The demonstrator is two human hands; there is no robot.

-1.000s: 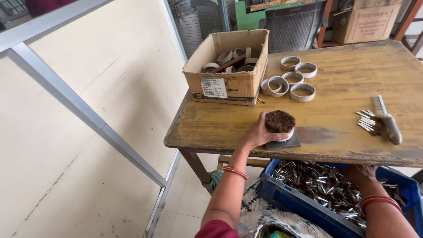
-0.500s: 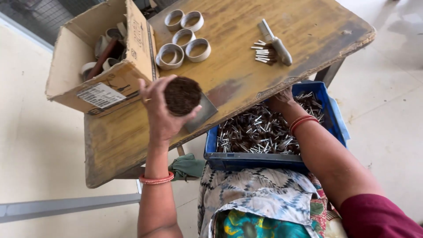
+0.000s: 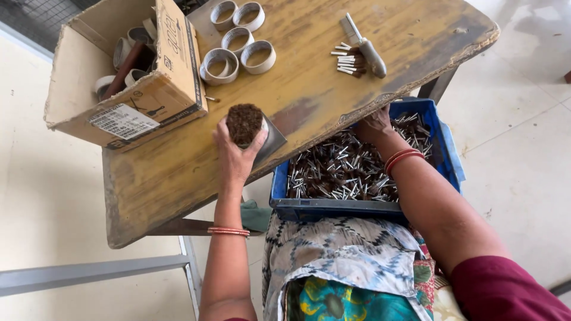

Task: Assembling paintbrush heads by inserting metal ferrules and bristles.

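Observation:
My left hand [image 3: 233, 156] is wrapped around a round bundle of brown sticks [image 3: 244, 123] packed upright in a white ring. The bundle stands on a small dark metal plate [image 3: 273, 138] on the worn yellow wooden table [image 3: 309, 89]. My right hand [image 3: 376, 123] reaches under the table edge into a blue plastic crate [image 3: 333, 205]. The crate is full of loose brown and white sticks [image 3: 339, 172]. The right hand's fingers are partly hidden by the table, so what they hold cannot be seen.
An open cardboard box [image 3: 128, 101] with white rings and a brown tube sits at the table's left. Several empty white rings [image 3: 238, 47] lie behind the bundle. A grey-handled tool [image 3: 366, 49] and a few sticks [image 3: 344, 59] lie to the right. A grey metal rail [image 3: 89, 273] runs below left.
The view has swung closer over the table. My left hand stays on the bundle, now set down on the plate. My right hand stays in the crate.

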